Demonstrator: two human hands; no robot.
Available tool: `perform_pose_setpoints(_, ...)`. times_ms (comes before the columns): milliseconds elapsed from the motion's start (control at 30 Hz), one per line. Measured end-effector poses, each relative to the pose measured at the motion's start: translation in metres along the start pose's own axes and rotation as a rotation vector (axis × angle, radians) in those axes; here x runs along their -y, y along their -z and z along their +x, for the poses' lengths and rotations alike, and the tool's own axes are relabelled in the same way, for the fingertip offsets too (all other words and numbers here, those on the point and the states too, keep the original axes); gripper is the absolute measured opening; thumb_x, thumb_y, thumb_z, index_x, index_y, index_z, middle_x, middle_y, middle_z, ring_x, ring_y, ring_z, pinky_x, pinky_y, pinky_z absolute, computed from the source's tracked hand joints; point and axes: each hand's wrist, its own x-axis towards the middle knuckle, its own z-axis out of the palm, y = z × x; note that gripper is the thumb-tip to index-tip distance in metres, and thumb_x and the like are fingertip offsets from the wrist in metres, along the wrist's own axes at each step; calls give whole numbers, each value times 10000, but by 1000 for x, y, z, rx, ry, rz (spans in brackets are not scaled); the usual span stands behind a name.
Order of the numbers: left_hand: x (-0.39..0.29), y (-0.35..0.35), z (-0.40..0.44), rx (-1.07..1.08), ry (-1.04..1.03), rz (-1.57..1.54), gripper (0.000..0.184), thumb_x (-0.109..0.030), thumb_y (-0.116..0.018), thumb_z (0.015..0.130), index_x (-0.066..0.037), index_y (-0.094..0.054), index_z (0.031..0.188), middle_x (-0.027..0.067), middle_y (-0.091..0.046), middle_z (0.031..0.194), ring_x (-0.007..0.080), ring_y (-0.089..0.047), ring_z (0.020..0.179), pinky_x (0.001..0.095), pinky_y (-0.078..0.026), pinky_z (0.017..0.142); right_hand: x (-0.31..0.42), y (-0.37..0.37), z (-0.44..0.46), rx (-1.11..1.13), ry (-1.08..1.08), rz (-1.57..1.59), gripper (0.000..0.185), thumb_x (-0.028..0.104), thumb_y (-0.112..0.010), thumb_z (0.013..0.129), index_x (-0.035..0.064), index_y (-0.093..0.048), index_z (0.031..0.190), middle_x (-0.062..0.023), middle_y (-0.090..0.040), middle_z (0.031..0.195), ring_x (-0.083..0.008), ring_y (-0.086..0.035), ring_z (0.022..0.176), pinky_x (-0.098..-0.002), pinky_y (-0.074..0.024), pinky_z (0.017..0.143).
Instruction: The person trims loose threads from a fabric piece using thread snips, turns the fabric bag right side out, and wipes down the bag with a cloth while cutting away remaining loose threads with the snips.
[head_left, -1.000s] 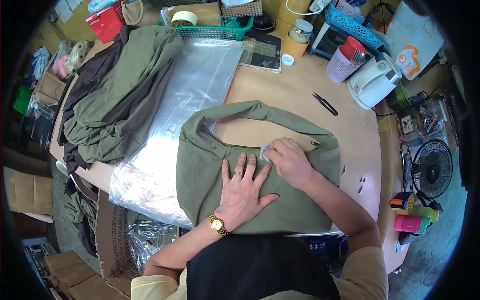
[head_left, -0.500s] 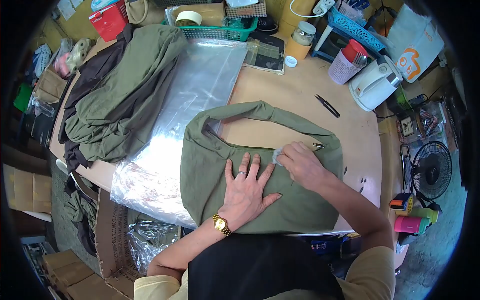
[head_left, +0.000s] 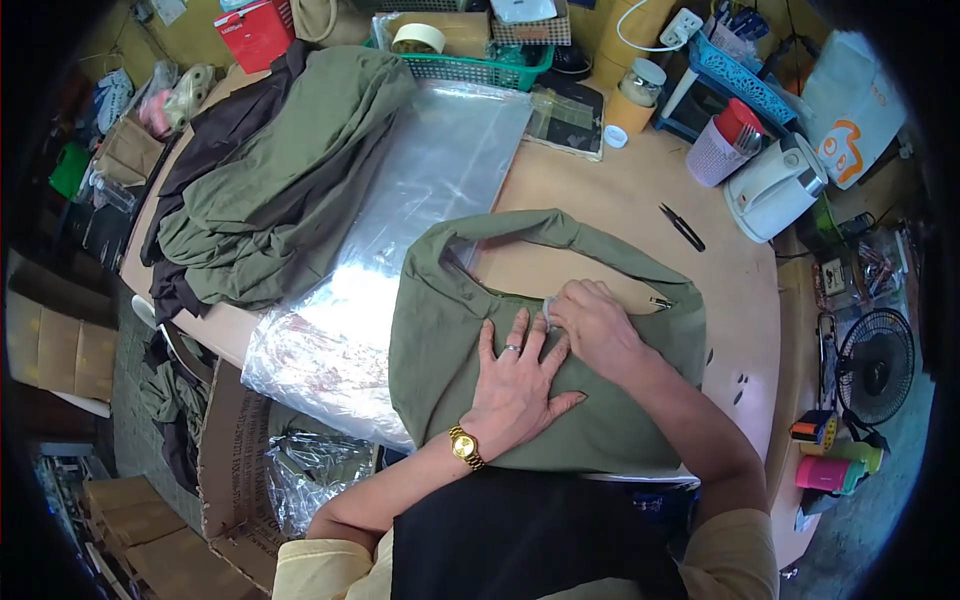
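Note:
An olive green fabric shoulder bag [head_left: 440, 370] lies flat on the table in front of me, its strap arched away from my body. My left hand [head_left: 520, 375] rests on the bag with its fingers spread, just below the zipper opening. Close to those fingertips, my right hand [head_left: 600, 330] pinches a small pale grey cloth [head_left: 550, 308] against the bag's upper edge. Most of the cloth is hidden under the fingers. A metal zipper pull [head_left: 660, 303] shows at the right end of the opening.
Clear plastic sheets [head_left: 425, 190] lie left of the bag, beside heaped green and dark bags [head_left: 270, 190]. Black thread snips [head_left: 682, 228] lie at the right, near a white kettle [head_left: 775, 190]. An open carton [head_left: 230, 450] stands below the table's left edge.
The whole view has shifted, so everything sits further right in it. My right hand has moved slightly left along the bag's edge, closer to my left fingers.

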Motion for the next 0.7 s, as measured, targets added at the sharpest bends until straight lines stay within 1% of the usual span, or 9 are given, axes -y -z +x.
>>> perform_pose_setpoints(200, -1, 0, 2, -24, -9, -14, 734, -633, -605, 858, -156, -517, 1409, 195, -445, 1451, 387, -368, 1392, 662, -240, 1104, -14, 22, -19, 30, 89, -141, 124, 39, -630, 748, 16, -623, 870, -115, -549, 902, -304, -556, 916, -412, -429, 840)
perform_pose_setpoints(367, -3, 0, 2, 35, 1, 55, 769, -643, -597, 858, -162, -489, 1448, 198, -447, 1446, 390, -370, 1388, 663, -239, 1104, -2, 3, 10, 16, 141, -138, 147, 48, -627, 726, 27, -607, 871, -116, -545, 906, -293, -555, 922, -406, -423, 838)
perform_pose_setpoints(433, -3, 1, 2, 45, 37, 60, 764, -647, -584, 865, -158, -495, 1446, 196, -441, 1450, 390, -367, 1390, 665, -238, 1105, -2, -2, 13, -47, 169, -147, 148, 54, -627, 728, 36, -598, 872, -113, -541, 903, -292, -552, 912, -406, -421, 832)
perform_pose_setpoints(467, -3, 1, 1, 46, 37, 66, 764, -647, -584, 865, -158, -495, 1446, 196, -441, 1450, 390, -367, 1390, 665, -238, 1105, -4, 1, 7, -52, 169, -144, 148, 54, -627, 728, 36, -598, 872, -113, -541, 903, -292, -552, 912, -406, -421, 832)
perform_pose_setpoints(533, -3, -2, 0, -48, 23, 19, 735, -646, -575, 871, -141, -533, 1404, 198, -438, 1454, 392, -363, 1393, 668, -237, 1104, -11, 12, -10, -37, 133, -201, 143, 68, -634, 722, 42, -587, 854, -108, -543, 895, -288, -552, 898, -404, -421, 831)
perform_pose_setpoints(567, -3, -3, 1, -50, 23, 16, 735, -646, -575, 871, -141, -533, 1404, 198, -438, 1454, 392, -363, 1393, 668, -237, 1104, -10, 13, -10, -35, 134, -204, 143, 68, -634, 722, 42, -587, 854, -108, -543, 895, -288, -552, 898, -404, -421, 831)
perform_pose_setpoints(633, -4, -4, 1, -31, 23, 40, 744, -645, -569, 876, -143, -515, 1422, 202, -437, 1460, 396, -359, 1398, 673, -232, 1106, -6, 13, -13, 1, 45, -244, 125, 80, -630, 723, 48, -582, 834, -110, -545, 888, -285, -553, 890, -410, -424, 825)
perform_pose_setpoints(667, -4, -5, 1, -32, 16, 39, 744, -645, -569, 876, -143, -515, 1422, 202, -437, 1460, 396, -359, 1398, 673, -232, 1106, -2, 8, -8, -1, 40, -250, 125, 80, -630, 723, 48, -582, 834, -110, -545, 888, -285, -553, 890, -410, -424, 825)
perform_pose_setpoints(700, -4, -5, 1, -10, 19, 64, 753, -646, -568, 876, -143, -504, 1432, 205, -438, 1461, 398, -359, 1399, 676, -229, 1108, 2, -2, 1, -49, 77, -236, 115, 82, -626, 731, 50, -582, 832, -112, -546, 883, -285, -552, 884, -408, -426, 819)
